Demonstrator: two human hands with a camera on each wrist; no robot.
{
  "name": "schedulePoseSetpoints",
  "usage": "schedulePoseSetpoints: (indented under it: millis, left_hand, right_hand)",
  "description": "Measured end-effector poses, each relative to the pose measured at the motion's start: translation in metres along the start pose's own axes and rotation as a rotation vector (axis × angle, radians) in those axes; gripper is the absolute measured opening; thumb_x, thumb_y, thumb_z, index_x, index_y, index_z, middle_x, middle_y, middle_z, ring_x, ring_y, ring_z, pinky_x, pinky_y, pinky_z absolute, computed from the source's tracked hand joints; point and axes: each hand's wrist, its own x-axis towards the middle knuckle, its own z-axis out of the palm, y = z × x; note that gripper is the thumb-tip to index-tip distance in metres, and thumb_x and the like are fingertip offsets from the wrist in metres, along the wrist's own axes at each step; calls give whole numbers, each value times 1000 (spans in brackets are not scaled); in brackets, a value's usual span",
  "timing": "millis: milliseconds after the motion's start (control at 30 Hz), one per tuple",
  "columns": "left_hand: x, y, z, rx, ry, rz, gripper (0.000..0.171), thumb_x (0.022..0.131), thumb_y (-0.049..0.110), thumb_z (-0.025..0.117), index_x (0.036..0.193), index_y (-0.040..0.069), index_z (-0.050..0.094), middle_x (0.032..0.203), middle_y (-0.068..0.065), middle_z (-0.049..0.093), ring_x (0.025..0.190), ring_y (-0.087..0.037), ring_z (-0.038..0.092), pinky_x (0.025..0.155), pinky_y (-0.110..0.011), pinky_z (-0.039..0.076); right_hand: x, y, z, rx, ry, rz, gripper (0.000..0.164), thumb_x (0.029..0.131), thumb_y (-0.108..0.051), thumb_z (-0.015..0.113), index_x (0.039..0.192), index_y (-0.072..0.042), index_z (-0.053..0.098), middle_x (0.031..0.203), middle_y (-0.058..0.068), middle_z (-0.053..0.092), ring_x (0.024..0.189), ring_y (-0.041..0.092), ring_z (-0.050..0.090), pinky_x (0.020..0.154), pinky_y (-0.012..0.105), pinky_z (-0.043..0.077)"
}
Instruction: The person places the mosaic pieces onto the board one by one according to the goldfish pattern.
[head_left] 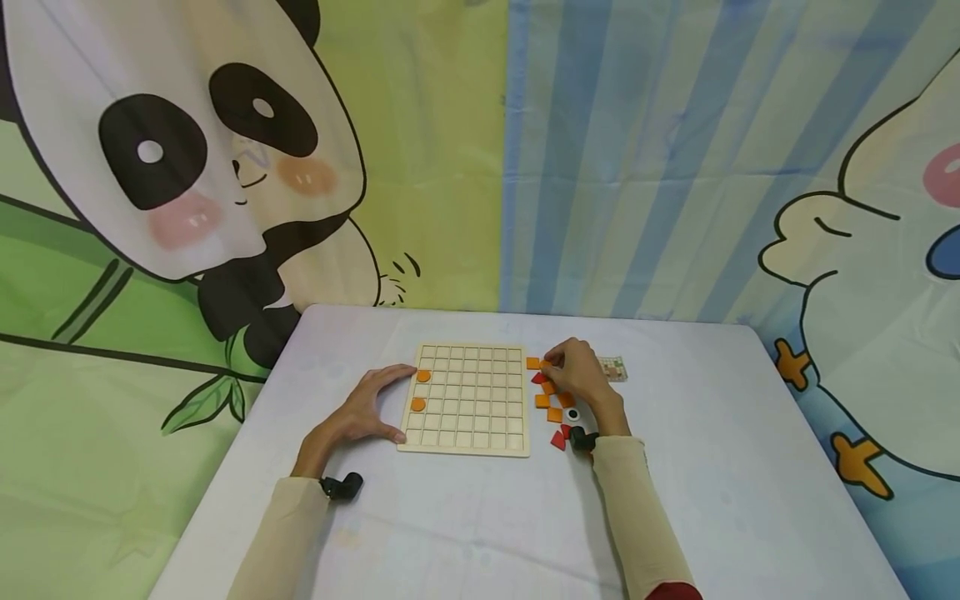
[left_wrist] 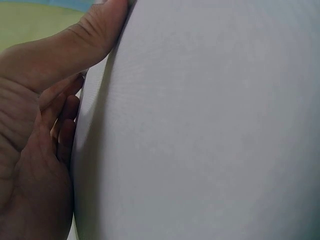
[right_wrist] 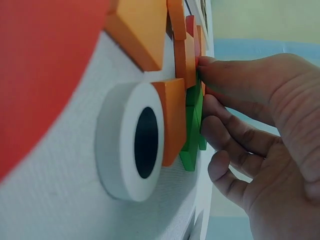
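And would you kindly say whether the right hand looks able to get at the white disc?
Probably yes: the right hand is close to the white disc, and nothing covers its top.

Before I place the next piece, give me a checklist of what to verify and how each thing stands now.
Board steadied: ok, the left grip touches its left edge.
Free squares: ok, only two orange discs sit on it.
Loose pieces within reach: ok, the right grip is at them.
Loose pieces sorted by colour: not ok, they lie mixed.
One piece firmly held: cannot tell, contact is partly hidden.
Card readable: cannot tell, its print shows too small.
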Motion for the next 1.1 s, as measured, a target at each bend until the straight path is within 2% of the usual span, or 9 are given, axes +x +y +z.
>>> schedulePoseSetpoints:
  millis: [133, 367, 600, 867, 1100]
  left_hand:
    - [0, -1, -1, -7, 5, 14, 129, 51, 37, 111, 163, 12, 51, 171, -15, 47, 152, -45, 40, 125, -74, 34]
    - [0, -2, 2, 13, 37, 76, 130, 49, 42, 111, 162, 12, 52, 168, -15, 51, 145, -45, 44, 119, -73, 39]
    - [1, -1, 0, -8, 8, 36, 130, 52, 38, 111, 163, 12, 51, 171, -16, 48, 151, -46, 41, 124, -73, 34]
    - [1, -3, 0, 8, 0, 18, 129, 53, 36, 111, 164, 13, 50, 172, -14, 47, 153, -44, 40, 126, -72, 34]
    - [0, -4, 0, 6, 0, 20, 129, 53, 37, 111, 164, 14, 50, 172, -14, 47, 152, -45, 40, 125, -72, 34]
  right_hand:
    - [2, 2, 1, 0, 6, 3, 22, 97, -16, 82, 114, -2, 84, 105, 14, 82, 89, 25, 72, 86, 45, 64]
    - [2, 6, 1, -38, 39, -54, 20, 96, -16, 81, 107, 1, 83, 100, 16, 81, 86, 26, 71, 84, 47, 63]
    - [-1, 0, -2, -57, 88, -72, 20, 95, -16, 81, 105, 1, 83, 100, 16, 78, 87, 28, 69, 84, 47, 62]
    - [-4, -13, -2, 65, 69, -60, 22, 91, -15, 83, 108, -1, 83, 106, 16, 80, 96, 31, 73, 89, 50, 65]
    - [-6, -26, 9, 154, 48, -203, 17, 87, -9, 83, 101, -1, 84, 94, 13, 79, 81, 24, 70, 75, 38, 62]
